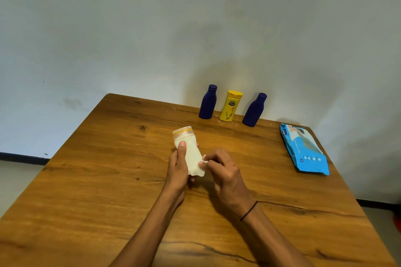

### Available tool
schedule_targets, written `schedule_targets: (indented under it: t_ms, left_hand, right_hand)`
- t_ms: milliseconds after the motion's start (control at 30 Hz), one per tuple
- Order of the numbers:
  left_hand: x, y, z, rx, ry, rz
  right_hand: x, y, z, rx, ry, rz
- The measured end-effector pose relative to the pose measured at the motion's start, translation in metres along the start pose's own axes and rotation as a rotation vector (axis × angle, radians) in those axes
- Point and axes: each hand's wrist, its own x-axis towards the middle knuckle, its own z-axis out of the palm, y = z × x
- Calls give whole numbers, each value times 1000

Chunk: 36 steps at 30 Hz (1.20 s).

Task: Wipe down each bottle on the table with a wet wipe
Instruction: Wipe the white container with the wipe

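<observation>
While the left hand [178, 163] grips a white bottle [188, 147] above the middle of the wooden table [97, 180], its thumb lies straight up the bottle's near side and its other fingers curl round the back. The bottle tilts left, cap up and away from the person. A white wipe [198, 168] wraps the bottle's lower part. The right hand [225, 172] pinches the wipe's edge between curled fingertips, just right of the bottle. Beyond the white bottle, at the table's far edge by the wall, 3 bottles stand upright in a row: a blue bottle [207, 102], a yellow bottle [230, 105], another blue one [254, 110]. Right of the white bottle lies a blue pack of wipes [308, 151].
</observation>
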Motion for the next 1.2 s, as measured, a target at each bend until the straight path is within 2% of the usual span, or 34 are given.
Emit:
schedule_targets:
  t_ms: [167,267,367,467,567,767,833,900,1067,1133,1200]
  left_hand:
    - [2,3,1,-140,50,4]
    - [1,2,2,-212,29,-21]
    - [-3,-1,5,-186,1,-34]
    - [-4,-2,7,-195,-10,-39]
    - [-2,-4,10,-192,-19,-19]
    - [1,-10,7,-183,35,-22]
    - [3,-8,6,-150,52,-23]
    - [5,-4,3,-89,46,-3]
    - [5,-1,-1,62,-35,21]
    - [2,-4,2,105,-87,30]
    - [-1,-7,3,155,-147,47]
  right_hand:
    - [-12,0,9,94,91,111]
    - [-16,-10,20,168,221,241]
    - [-18,-19,26,233,395,360]
    - [-14,-24,29,257,507,385]
    - [-16,-25,33,191,451,333]
    - [-31,-13,38,-142,152,-56]
    - [-34,-5,34,-221,79,-113]
    - [-38,3,28,-184,112,-21]
    - [-23,5,8,218,396,481]
    - [-8,3,0,276,429,502]
    - [4,1,-4,232,293,411]
